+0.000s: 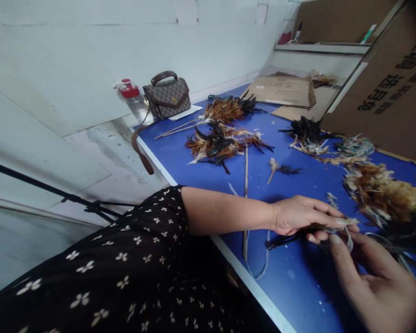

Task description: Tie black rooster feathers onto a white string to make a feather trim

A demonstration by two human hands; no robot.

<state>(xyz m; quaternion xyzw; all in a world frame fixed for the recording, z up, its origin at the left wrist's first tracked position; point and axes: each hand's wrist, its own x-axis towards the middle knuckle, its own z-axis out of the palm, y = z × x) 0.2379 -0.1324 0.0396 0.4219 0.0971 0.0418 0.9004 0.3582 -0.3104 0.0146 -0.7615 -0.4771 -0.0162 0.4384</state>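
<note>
Clearly, in the head view we have a small feather bunch (287, 237) between our two hands, low over the near part of the blue bench (287, 300). It looks very light, soft along the dark vanes and stiffer toward the pale end, so we judge that a firm squeeze on the feathers could bend or strip them. We would take hold at the pale end and leave the vanes free. The pale strip (349, 242) beside it seems thin, limp and perhaps slippery.

Our left grip (303, 216) pinches the bunch, fingers above and thumb side hidden. Our right grip (374, 266) brings its thumb and fingers up to the pale end, next to the strip; we cannot tell whether they clasp it. The bunch is slim and nearly black, its dark tips pointing back under our left wrist, with a ragged, cream-coloured end beyond the fingers.
</note>
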